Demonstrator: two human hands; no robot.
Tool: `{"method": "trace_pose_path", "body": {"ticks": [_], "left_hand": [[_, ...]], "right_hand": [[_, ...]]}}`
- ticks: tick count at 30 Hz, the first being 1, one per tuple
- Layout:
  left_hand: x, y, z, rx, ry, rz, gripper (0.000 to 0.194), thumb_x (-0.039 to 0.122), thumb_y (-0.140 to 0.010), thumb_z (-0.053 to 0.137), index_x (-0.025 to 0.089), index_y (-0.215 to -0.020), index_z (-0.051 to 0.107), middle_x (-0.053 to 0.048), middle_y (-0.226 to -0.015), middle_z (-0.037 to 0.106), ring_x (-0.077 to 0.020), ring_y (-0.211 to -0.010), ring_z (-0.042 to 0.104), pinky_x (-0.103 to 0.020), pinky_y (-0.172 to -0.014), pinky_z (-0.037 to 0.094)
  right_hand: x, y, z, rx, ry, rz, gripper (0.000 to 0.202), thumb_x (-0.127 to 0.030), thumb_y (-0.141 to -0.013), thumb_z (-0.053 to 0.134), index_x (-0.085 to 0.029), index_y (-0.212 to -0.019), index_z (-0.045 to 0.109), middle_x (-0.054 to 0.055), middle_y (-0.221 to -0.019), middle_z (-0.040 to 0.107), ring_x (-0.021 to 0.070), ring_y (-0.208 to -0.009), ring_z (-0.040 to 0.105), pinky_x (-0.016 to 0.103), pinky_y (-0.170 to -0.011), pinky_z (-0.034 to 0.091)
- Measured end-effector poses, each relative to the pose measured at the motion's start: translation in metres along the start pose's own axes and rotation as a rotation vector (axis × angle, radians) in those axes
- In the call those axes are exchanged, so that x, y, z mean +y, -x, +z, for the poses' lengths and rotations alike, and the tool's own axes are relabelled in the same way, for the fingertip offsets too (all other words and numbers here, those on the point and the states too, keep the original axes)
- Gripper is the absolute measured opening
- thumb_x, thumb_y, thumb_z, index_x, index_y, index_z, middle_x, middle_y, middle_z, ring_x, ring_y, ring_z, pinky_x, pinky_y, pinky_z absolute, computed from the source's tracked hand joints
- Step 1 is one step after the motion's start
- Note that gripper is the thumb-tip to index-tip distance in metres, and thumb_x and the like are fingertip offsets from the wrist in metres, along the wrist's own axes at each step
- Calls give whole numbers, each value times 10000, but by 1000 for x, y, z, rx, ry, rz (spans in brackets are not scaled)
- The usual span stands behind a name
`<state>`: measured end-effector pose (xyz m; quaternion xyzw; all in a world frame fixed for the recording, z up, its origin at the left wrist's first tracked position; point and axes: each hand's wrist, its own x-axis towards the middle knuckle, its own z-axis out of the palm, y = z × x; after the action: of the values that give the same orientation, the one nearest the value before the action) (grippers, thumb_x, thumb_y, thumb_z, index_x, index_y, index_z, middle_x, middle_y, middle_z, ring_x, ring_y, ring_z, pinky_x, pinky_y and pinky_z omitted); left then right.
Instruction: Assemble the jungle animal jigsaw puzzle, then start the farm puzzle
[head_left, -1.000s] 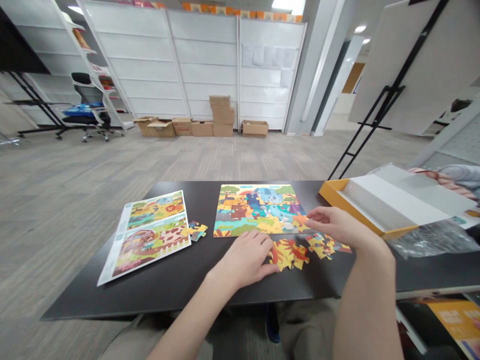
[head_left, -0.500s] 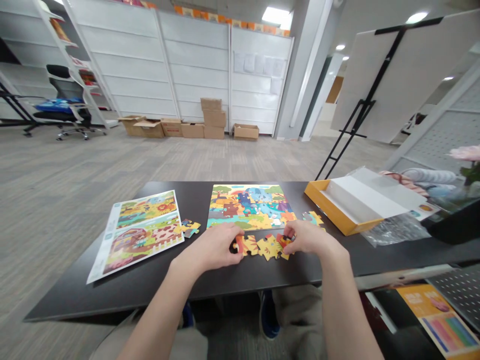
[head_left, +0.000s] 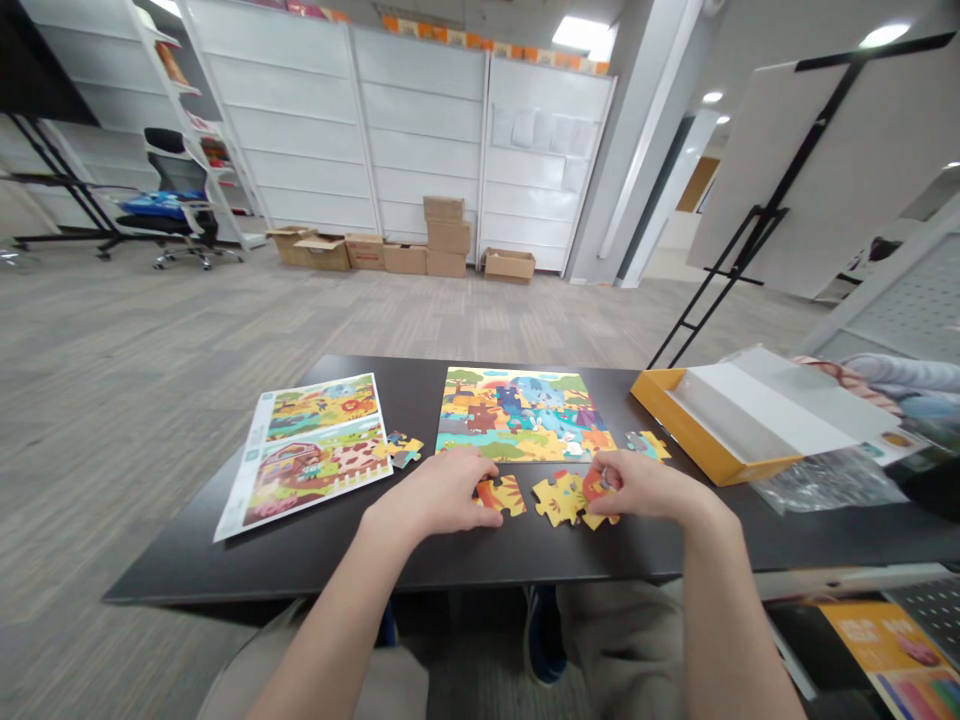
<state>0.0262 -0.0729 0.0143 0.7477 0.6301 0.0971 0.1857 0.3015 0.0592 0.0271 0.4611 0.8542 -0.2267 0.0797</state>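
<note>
The orange piece (head_left: pixel 511 494) now lies farther from the yellow pieces (head_left: pixel 553 497) as we apparently sort near the animal puzzle (head_left: pixel 525 415) at twelve o'clock, right fingers (head_left: pixel 611 462) pinching a red piece (head_left: pixel 595 486), left fingers (head_left: pixel 480 466) curled, grip unclear, and likely must compare edges next.

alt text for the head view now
A person's left hand and right hand are at separate groups of loose yellow puzzle pieces on a dark table. Beyond them lies an animal jigsaw, between a printed picture sheet at left and an open yellow box at right.
</note>
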Motion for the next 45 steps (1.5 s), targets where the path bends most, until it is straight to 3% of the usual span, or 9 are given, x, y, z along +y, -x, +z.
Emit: {"method": "trace_pose_path", "body": {"ticks": [5, 11, 17, 21, 24, 28, 33, 38, 45], "left_hand": [[10, -10, -1, 35, 32, 10, 379, 452, -799, 694, 213, -1091, 730, -77, -1034, 743, -267, -941, 694, -310, -758, 499], [14, -20, -3, 103, 126, 22, 205, 382, -866, 630, 201, -920, 709, -39, -836, 731, -214, -760, 685, -278, -636, 470], [18, -34, 3, 237, 470, 79, 277, 416, -919, 597, 182, -1052, 665, -59, -903, 756, -209, -855, 727, -303, -758, 553], [16, -41, 8, 226, 654, 100, 215, 385, -912, 604, 177, -858, 620, -50, -806, 745, -199, -798, 737, -287, -710, 569], [11, -43, 8, 211, 686, 62, 156, 310, -895, 607, 159, -925, 633, -51, -773, 744, -194, -752, 737, -293, -700, 577], [8, -46, 8, 321, 628, 27, 323, 260, -883, 606, 141, -1183, 624, -39, -791, 749, -179, -729, 723, -298, -724, 578], [12, -51, 7, 455, 388, -22, 343, 226, -926, 550, 183, -1264, 596, -52, -977, 771, -208, -899, 727, -333, -824, 562], [13, -50, 5, 342, -40, -46, 241, 224, -959, 520, 200, -1159, 653, -82, -1165, 726, -266, -1103, 663, -389, -921, 529], [8, -48, 12, 213, -213, 52, 247, 323, -947, 599, 183, -1141, 660, -107, -1144, 667, -283, -1092, 613, -438, -972, 496]], "right_hand": [[9, 11, -12, 44, -126, -93, 221, -392, -745, 691, -206, -677, 591, 0, -642, 584, 158, -603, 517, 284, -549, 356], [1, 10, -17, 214, -505, -213, 300, -492, -829, 657, -211, -842, 555, 36, -793, 677, 180, -694, 632, 290, -594, 473], [-33, -14, -4, 61, -855, -280, 487, -552, -788, 715, -247, -1057, 447, 8, -789, 708, 190, -713, 708, 286, -605, 541], [-41, -24, 2, -3, -906, -281, 448, -612, -820, 661, -244, -986, 467, 12, -859, 711, 192, -759, 731, 286, -629, 558], [-39, -30, 4, 29, -823, -320, 415, -624, -850, 615, -222, -868, 514, 9, -810, 673, 185, -771, 695, 295, -654, 556], [-34, -41, 1, 209, -600, -427, 383, -564, -861, 629, -193, -777, 592, 8, -748, 629, 163, -727, 616, 299, -679, 516], [-10, -60, -27, 324, -718, -429, 423, -579, -787, 720, -187, -921, 633, 48, -834, 717, 199, -769, 677, 323, -710, 529], [29, -91, -43, 372, -720, -292, 520, -603, -673, 807, -189, -919, 610, 46, -780, 747, 190, -691, 674, 294, -639, 500], [40, -113, -20, 253, -702, -249, 487, -586, -674, 809, -178, -861, 621, 63, -757, 756, 189, -655, 674, 290, -602, 481]]}}
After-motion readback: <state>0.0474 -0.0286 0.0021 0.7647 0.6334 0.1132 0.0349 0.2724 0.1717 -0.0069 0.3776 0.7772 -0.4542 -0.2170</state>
